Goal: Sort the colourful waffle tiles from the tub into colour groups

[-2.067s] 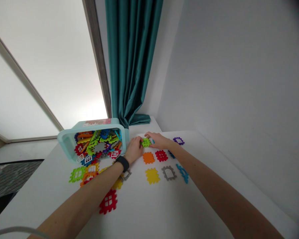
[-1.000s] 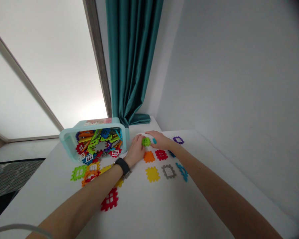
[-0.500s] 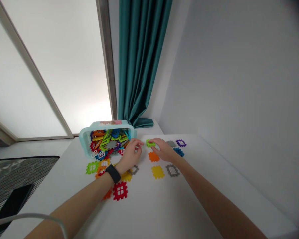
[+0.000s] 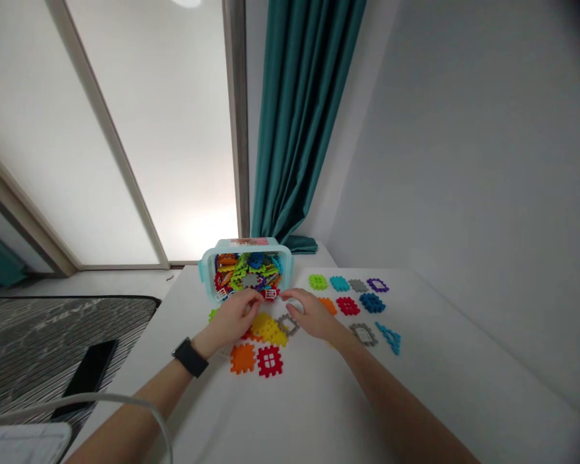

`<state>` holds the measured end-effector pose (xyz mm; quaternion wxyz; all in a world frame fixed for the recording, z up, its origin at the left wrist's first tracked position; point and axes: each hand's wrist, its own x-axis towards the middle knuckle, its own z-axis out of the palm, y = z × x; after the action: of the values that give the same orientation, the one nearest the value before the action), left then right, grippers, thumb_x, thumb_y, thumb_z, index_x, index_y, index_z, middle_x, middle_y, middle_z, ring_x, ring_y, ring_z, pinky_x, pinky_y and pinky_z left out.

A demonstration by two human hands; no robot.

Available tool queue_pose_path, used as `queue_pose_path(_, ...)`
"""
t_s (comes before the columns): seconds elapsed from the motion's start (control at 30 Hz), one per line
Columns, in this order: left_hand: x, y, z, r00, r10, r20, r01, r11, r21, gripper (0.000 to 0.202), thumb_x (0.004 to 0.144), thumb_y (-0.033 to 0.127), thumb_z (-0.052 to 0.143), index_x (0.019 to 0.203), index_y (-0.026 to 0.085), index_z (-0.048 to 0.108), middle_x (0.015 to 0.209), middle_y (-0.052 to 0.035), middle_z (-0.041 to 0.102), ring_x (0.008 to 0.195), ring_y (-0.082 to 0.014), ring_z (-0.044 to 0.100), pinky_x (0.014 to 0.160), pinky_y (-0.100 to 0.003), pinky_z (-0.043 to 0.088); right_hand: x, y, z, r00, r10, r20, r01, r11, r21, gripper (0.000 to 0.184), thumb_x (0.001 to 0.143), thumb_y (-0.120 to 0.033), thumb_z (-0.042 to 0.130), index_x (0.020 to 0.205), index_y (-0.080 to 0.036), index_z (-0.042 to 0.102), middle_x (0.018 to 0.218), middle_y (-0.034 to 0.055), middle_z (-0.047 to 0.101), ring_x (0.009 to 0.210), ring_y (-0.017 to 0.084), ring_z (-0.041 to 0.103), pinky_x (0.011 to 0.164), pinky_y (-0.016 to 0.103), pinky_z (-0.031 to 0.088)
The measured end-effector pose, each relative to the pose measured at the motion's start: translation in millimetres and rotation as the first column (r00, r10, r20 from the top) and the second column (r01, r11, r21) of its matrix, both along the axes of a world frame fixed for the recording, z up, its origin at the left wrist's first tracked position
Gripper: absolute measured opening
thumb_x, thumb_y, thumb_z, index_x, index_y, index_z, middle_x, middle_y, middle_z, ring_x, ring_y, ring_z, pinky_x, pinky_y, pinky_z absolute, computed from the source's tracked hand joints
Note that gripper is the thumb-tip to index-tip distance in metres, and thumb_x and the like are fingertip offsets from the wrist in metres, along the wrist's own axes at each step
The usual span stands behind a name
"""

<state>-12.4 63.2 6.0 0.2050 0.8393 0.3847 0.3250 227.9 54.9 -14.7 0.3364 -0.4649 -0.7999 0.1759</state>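
My left hand (image 4: 238,314) is over the near edge of the tub, above a pile of notched plastic tiles. Its fingers are curved, thumb and index apart, with nothing visible between them. Facing it, my right hand (image 4: 315,314) has thumb and index finger spread around a gap, just above a grey frame tile (image 4: 288,325). Beneath and between the hands lie yellow tiles (image 4: 269,330). Nearer me are an orange tile (image 4: 242,358) and a red window tile (image 4: 270,361). A pale blue tub (image 4: 203,274) full of mixed tiles lies behind the left hand.
Right of my right hand, separate tiles lie in rows, among them a lime tile (image 4: 318,281), a red tile (image 4: 348,306) and a blue triangular piece (image 4: 389,338). A teal curtain (image 4: 304,129) hangs behind the white table (image 4: 294,419). A cable (image 4: 125,399) crosses at lower left.
My right hand has let go of the lime tile, now lying in the back row, and moved toward the pile. The left hand has drawn back toward me. The view has shifted.
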Motion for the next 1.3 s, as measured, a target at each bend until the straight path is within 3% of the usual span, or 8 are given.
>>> queue_pose_path(0.23, -32, -8, -15.4, 0.994, -0.005, -0.105, 0.014, 0.996, 0.083, 0.021, 0.095, 0.022, 0.044, 0.094, 0.020, 0.065, 0.096, -0.0071, 0.070, 0.091, -0.0217, 0.064, 0.084, -0.035, 0.052, -38, -14, -17.0, 0.999, 0.049, -0.016, -0.049, 0.999, 0.021, 0.029, 0.089, -0.013, 0.053, 0.113, -0.023, 0.065, 0.117, 0.0088, 0.069, 0.113, 0.025, 0.063, 0.102, 0.045, 0.049)
queue_pose_path(0.4, -41, -10, -15.2, 0.971, -0.035, -0.236, 0.074, 0.985, 0.158, 0.021, 0.094, 0.019, 0.045, 0.093, 0.020, 0.065, 0.091, -0.0072, 0.068, 0.088, -0.0219, 0.062, 0.083, -0.036, 0.050, -42, -22, -32.8, 0.995, 0.091, 0.044, -0.094, 0.991, 0.091, 0.036, 0.085, -0.010, 0.057, 0.118, -0.024, 0.061, 0.123, 0.0094, 0.066, 0.118, 0.027, 0.059, 0.105, 0.048, 0.046)
queue_pose_path(0.57, -42, -10, -16.6, 0.968, 0.008, -0.250, 0.049, 0.974, 0.219, 0.017, 0.091, 0.020, 0.051, 0.100, 0.019, 0.065, 0.103, -0.0096, 0.069, 0.100, -0.0251, 0.061, 0.092, -0.041, 0.048, -44, -27, -42.5, 0.991, 0.093, 0.098, -0.102, 0.990, 0.097, 0.032, 0.086, -0.012, 0.060, 0.116, -0.023, 0.060, 0.130, 0.0113, 0.063, 0.124, 0.027, 0.057, 0.107, 0.051, 0.044)
queue_pose_path(0.87, -23, -22, -29.9, 0.976, -0.029, -0.217, 0.071, 0.979, 0.189, 0.025, 0.089, 0.026, 0.062, 0.114, 0.022, 0.062, 0.119, -0.0082, 0.069, 0.112, -0.0270, 0.059, 0.101, -0.045, 0.042, -47, -24, -45.9, 0.996, 0.065, 0.067, -0.070, 0.995, 0.068, 0.026, 0.089, -0.016, 0.061, 0.113, -0.023, 0.057, 0.123, 0.0101, 0.066, 0.117, 0.027, 0.060, 0.103, 0.050, 0.046)
queue_pose_path(1.1, -21, -19, -36.5, 0.973, -0.023, -0.231, 0.064, 0.983, 0.170, 0.024, 0.088, 0.027, 0.066, 0.111, 0.023, 0.060, 0.118, -0.0065, 0.070, 0.112, -0.0264, 0.059, 0.106, -0.047, 0.037, -48, -23, -38.1, 0.991, 0.099, 0.086, -0.110, 0.985, 0.136, 0.029, 0.089, -0.020, 0.066, 0.116, -0.025, 0.057, 0.119, 0.0094, 0.065, 0.113, 0.029, 0.059, 0.102, 0.053, 0.044)
queue_pose_path(1.3, -26, -16, -38.9, 0.959, 0.004, -0.282, 0.042, 0.987, 0.157, 0.013, 0.087, 0.022, 0.065, 0.099, 0.023, 0.061, 0.119, -0.0064, 0.069, 0.113, -0.0270, 0.058, 0.106, -0.048, 0.037, -49, -23, -39.1, 0.994, 0.105, 0.040, -0.108, 0.990, 0.094, 0.031, 0.088, -0.016, 0.067, 0.116, -0.024, 0.055, 0.118, 0.0092, 0.065, 0.112, 0.028, 0.058, 0.099, 0.050, 0.047)
